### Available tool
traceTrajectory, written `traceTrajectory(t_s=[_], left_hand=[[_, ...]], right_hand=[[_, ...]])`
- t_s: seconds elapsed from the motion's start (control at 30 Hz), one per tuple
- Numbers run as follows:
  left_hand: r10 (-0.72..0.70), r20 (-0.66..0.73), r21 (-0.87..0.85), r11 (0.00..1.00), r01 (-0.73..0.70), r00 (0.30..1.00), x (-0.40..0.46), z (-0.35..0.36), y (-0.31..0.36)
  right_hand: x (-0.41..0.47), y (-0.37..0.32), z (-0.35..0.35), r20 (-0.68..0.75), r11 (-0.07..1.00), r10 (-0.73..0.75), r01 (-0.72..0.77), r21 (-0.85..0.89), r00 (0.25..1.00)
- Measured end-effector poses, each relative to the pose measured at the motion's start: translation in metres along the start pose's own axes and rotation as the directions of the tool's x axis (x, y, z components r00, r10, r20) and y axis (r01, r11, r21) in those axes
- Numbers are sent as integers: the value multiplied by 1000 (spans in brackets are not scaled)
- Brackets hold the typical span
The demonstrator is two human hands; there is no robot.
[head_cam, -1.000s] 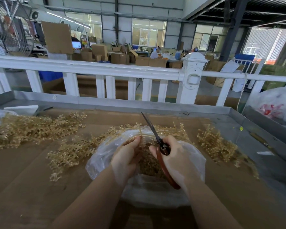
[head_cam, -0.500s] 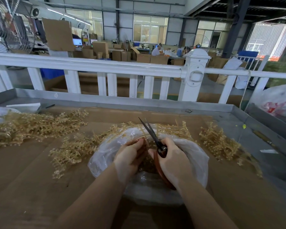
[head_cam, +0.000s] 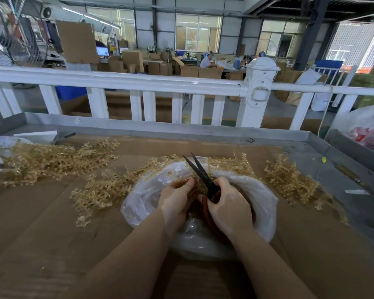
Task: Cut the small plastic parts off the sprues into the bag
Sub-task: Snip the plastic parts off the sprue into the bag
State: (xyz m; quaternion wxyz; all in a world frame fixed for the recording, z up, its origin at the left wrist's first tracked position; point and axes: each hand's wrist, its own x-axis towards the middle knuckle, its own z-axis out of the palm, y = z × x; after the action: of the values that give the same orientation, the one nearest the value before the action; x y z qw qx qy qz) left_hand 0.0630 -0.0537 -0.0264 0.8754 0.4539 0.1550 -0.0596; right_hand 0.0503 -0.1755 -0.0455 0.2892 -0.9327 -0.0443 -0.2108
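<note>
The bag (head_cam: pixel 143 197), clear plastic with its top rolled down, sat open on the brown cardboard (head_cam: pixel 52 244) near the middle of the table (head_cam: pixel 343 167). Both hands were over its mouth. The right hand (head_cam: pixel 229 209) had its fingers curled round the reddish handles of the scissors (head_cam: pixel 200 172), and the dark blades stood a little apart, pointing up and away toward the far edge. The left hand (head_cam: pixel 176 199) had its fingers bent down into the bag, pinching something small beside the blades; what it was could not be made out. Inside the bag lay a brownish heap of small bits, mostly hidden by the hands.

Pale yellow sprues (head_cam: pixel 104 188) lay in piles on the cardboard: one just left of the bag, a bigger one (head_cam: pixel 52 160) toward the far left edge, one (head_cam: pixel 294 180) to the right of the bag, and some right behind the bag. The near edge of the table was cut off.

A white fence (head_cam: pixel 138 83) ran along behind the far edge. Another plastic bag (head_cam: pixel 367 130) with something red in it showed at the right, partly cut off.
</note>
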Motion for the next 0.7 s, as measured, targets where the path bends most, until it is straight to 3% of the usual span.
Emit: traceTrajectory(t_s=[0.3, 0.5, 0.6, 0.7], left_hand=[[-45, -11, -78, 996, 44, 999, 1, -1, 5], [-65, 78, -34, 997, 68, 995, -1, 3, 5], [-73, 134, -14, 997, 75, 988, -1, 0, 5], [-52, 177, -46, 997, 61, 983, 0, 1, 5]], right_hand=[[-4, -1, -9, -32, 991, -4, 8, 136, 999], [3, -10, -24, -54, 852, 133, -86, 517, 990], [11, -12, -33, 25, 756, 188, -161, 635, 982], [12, -13, -36, 101, 774, 155, -184, 605, 983]])
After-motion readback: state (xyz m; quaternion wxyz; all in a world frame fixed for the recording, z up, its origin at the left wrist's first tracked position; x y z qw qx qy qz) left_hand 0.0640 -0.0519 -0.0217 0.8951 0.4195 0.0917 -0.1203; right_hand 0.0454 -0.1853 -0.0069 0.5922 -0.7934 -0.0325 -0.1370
